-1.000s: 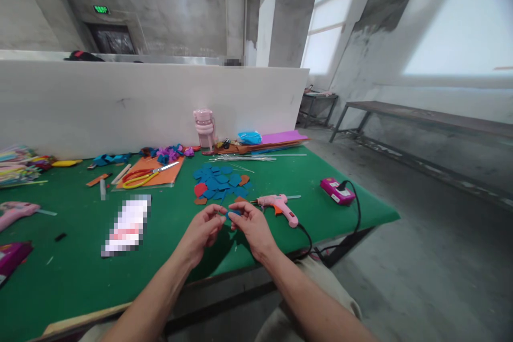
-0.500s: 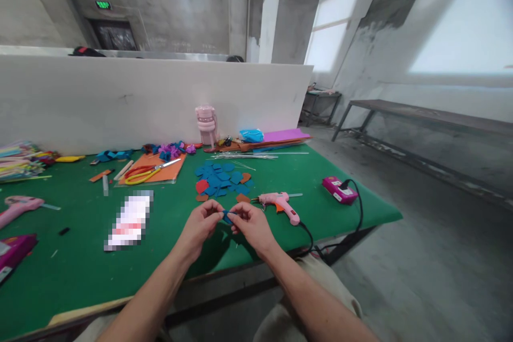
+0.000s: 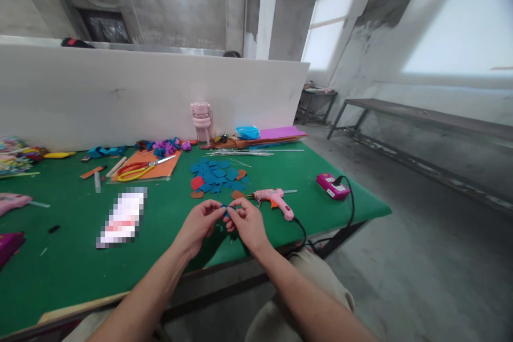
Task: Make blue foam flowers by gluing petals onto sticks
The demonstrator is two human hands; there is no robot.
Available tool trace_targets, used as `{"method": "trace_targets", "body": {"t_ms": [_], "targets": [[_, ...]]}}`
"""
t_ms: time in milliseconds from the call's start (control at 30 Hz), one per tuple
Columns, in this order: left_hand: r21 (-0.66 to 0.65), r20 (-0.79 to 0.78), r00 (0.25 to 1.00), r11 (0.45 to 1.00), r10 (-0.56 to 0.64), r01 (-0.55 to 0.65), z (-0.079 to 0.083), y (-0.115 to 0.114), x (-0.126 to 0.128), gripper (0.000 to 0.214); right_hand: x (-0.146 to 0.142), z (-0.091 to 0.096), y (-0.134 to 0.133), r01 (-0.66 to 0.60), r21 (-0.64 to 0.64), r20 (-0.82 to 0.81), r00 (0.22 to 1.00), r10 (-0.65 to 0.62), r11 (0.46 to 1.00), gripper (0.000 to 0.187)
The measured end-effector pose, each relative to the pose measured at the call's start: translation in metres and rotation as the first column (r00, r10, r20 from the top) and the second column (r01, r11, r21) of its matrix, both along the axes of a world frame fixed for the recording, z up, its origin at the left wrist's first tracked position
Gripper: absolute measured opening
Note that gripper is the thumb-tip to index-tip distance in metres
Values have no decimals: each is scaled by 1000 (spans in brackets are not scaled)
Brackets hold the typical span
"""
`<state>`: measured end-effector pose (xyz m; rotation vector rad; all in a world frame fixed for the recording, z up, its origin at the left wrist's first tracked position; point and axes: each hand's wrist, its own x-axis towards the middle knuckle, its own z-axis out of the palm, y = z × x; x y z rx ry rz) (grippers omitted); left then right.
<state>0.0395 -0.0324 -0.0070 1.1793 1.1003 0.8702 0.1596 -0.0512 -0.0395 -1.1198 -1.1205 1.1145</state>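
Observation:
Between my fingertips is a small blue felt piece (image 3: 227, 210), mostly covered by the fingers. My left hand (image 3: 202, 223) pinches it from one side, and my right hand (image 3: 247, 223) pinches it from the other, just above the table's near edge. Beyond my hands lies a loose spread of blue felt pieces (image 3: 214, 173), with a red piece (image 3: 197, 183) and a few brown ones among them. A pink glue gun (image 3: 276, 200) rests on its side to the right of my right hand, with a glue stick poking out of its back.
Scissors (image 3: 140, 170) lie on an orange sheet (image 3: 164, 167). A pink bottle (image 3: 202, 124) stands by the white partition (image 3: 152, 96). At right, a magenta power strip (image 3: 332, 186) has a black cord near the green table's (image 3: 256, 243) edge. Thin wires (image 3: 240, 153) lie behind the felt.
The view has shifted slightly, so the table things appear a little further left and higher. Both hands keep their pinch on the blue felt piece, with the fingers slightly rearranged.

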Motion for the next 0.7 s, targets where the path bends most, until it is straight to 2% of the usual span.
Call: {"method": "trace_targets", "body": {"t_ms": [67, 167, 200, 233, 267, 300, 333, 367, 400, 467, 600, 700], "targets": [[10, -3, 1000, 1000, 8, -8, -2, 1, 1, 29, -3, 1, -2, -14, -13, 4, 1000, 14, 1000, 23], [96, -55, 997, 994, 54, -49, -1, 4, -2, 26, 6, 16, -4, -7, 39, 112, 994, 3, 999, 24], [149, -104, 993, 988, 58, -42, 0, 6, -5, 25, 15, 24, -4, 25, 91, 189, 981, -42, 995, 24], [188, -169, 985, 982, 31, 2, 2, 8, -8, 24, 27, 32, -4, 97, 159, 283, 949, -140, 982, 25], [207, -228, 974, 976, -17, 65, 3, 10, -12, 23, 42, 38, -4, 187, 234, 392, 880, -269, 954, 25], [198, -277, 959, 972, -65, 123, 4, 12, -15, 21, 59, 44, -4, 259, 294, 509, 772, -380, 920, 25], [190, -319, 943, 968, -95, 162, 4, 14, -19, 20, 77, 46, -4, 325, 329, 608, 646, -462, 887, 25], [184, -356, 927, 965, -114, 189, 4, 15, -22, 19, 95, 46, -4, 358, 322, 697, 537, -475, 877, 27], [181, -390, 913, 962, -119, 202, 2, 17, -24, 18, 111, 44, -4, 376, 277, 771, 461, -438, 884, 28], [194, -450, 888, 959, -100, 206, -2, 20, -27, 16, 136, 33, -4, 373, 128, 870, 404, -285, 919, 33], [232, -553, 831, 949, -52, 214, -12, 27, -29, 16, 151, 10, 0, 208, -112, 904, 427, 13, 972, 30], [256, -607, 795, 943, -15, 214, -16, 30, -30, 14, 148, 4, 4, 167, -160, 921, 380, 86, 973, 20]]}}
